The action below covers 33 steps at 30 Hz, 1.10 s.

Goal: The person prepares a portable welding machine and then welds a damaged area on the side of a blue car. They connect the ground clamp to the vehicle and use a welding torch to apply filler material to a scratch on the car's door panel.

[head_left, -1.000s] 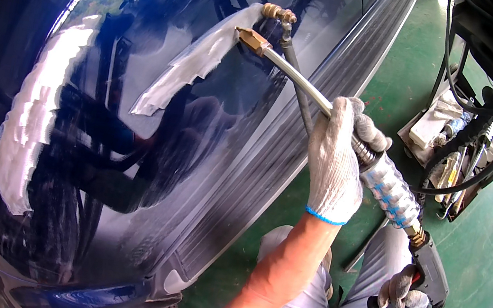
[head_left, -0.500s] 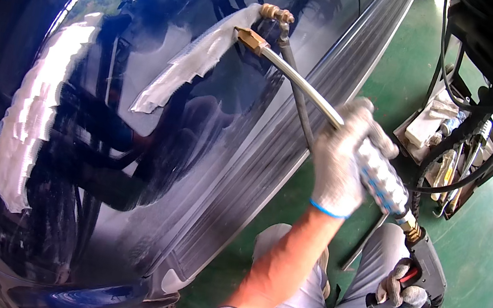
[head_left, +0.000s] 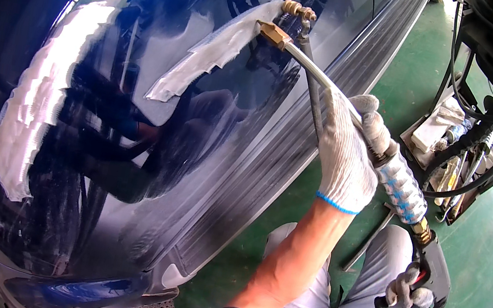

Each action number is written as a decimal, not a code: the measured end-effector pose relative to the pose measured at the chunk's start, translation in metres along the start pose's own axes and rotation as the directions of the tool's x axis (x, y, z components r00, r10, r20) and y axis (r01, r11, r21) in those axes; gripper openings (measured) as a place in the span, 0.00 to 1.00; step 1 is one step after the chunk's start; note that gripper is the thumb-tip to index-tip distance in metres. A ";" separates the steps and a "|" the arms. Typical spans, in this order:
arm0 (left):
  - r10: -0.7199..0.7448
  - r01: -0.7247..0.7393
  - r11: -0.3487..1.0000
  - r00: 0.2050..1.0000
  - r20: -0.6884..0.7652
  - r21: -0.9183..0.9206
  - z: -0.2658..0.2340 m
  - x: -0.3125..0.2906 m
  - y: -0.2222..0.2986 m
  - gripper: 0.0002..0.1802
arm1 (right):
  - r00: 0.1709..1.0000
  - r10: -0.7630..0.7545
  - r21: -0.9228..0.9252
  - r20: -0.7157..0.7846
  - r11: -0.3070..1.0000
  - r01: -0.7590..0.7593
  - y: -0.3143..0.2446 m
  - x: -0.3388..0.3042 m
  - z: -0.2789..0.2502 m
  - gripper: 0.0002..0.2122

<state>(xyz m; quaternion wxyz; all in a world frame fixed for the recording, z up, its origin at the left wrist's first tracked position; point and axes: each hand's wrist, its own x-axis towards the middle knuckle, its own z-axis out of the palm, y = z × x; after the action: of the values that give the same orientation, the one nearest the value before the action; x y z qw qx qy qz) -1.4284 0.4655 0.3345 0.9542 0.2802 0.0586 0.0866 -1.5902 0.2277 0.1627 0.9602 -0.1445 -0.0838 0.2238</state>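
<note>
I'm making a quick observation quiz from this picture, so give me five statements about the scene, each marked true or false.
1. The right hand grips a dark handle. True.
2. Both hands are bare. False: the left hand and the right hand wear gloves.
3. Two whitish strips show on the dark blue car panel. True.
4. The floor is bright red. False: the floor is green.
5. The left hand is on a metal rod. True.
</note>
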 end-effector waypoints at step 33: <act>0.071 -0.044 0.982 0.987 -0.141 0.185 0.004 -0.007 -0.002 0.24 | 1.000 -0.002 0.144 0.019 0.990 -0.001 0.007 0.009 0.003 0.18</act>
<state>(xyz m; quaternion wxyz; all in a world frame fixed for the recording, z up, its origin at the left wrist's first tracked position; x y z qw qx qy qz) -1.4339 0.4602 0.3368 0.9149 0.3605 0.1283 0.1288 -1.5860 0.2379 0.1645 0.9673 -0.0725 -0.0766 0.2305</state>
